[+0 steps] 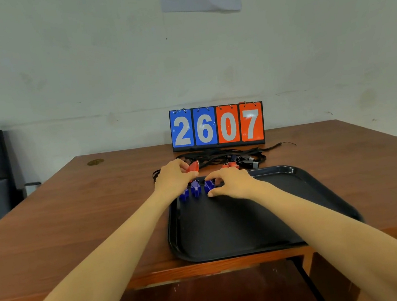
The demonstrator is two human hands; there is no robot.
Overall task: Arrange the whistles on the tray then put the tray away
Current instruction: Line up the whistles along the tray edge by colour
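We note: left hand [174,176] fingers clamped on red plastic whistle [193,167] above far rim of black plastic tray [296,170]. Right hand [232,182] thumb and fingers pinch rightmost blue plastic whistle [208,186], third in row, tray's far-left corner. Flip scoreboard [217,126] reads 2607.

Only the person's two arms show, and both are bare from the near edge of the picture all the way out to the hands, uncovered along their whole visible length. The left forearm [104,251] and the right forearm [328,221] are slender and smooth, narrowing toward the far end. The left hand [174,176] and the right hand [232,183] are bare too, with slim fingers [214,174]; the nails are too small to make out.
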